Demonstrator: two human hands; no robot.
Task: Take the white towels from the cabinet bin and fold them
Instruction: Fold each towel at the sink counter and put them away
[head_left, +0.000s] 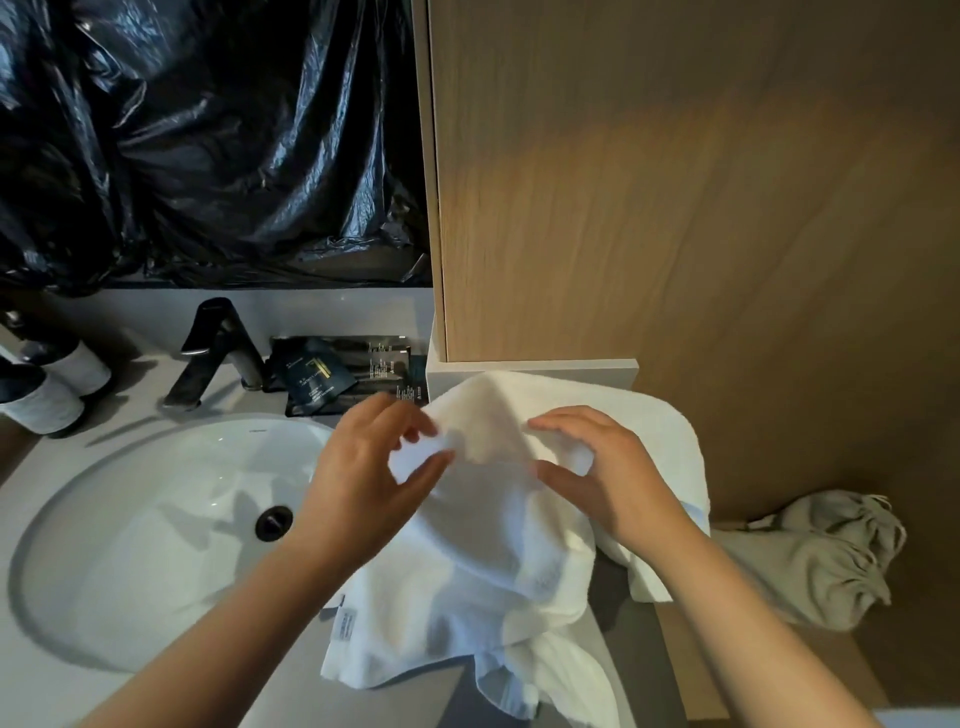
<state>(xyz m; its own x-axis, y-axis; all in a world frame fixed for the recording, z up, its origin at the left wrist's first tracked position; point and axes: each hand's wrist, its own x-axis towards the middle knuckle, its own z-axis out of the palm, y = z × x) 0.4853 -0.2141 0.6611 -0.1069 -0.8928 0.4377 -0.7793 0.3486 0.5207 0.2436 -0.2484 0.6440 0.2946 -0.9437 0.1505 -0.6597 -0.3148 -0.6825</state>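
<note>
A white towel (483, 561) lies bunched on the grey counter to the right of the sink, its lower part hanging over the counter's front edge, with a small label at its left corner. My left hand (374, 467) pinches a fold of the towel's upper left part between thumb and fingers. To its right, my right hand (608, 467) pinches the cloth at about the same height. More white towel (660, 415) lies behind my right hand, against the wooden panel. The cabinet bin is not in view.
A white sink basin (156, 535) with a dark drain fills the left, with a black tap (218, 348) behind it. Dark sachets (332, 374) lie by the tap, two cups (57, 384) at far left. Black plastic (208, 140) covers the mirror. A beige drawstring bag (821, 561) sits low right.
</note>
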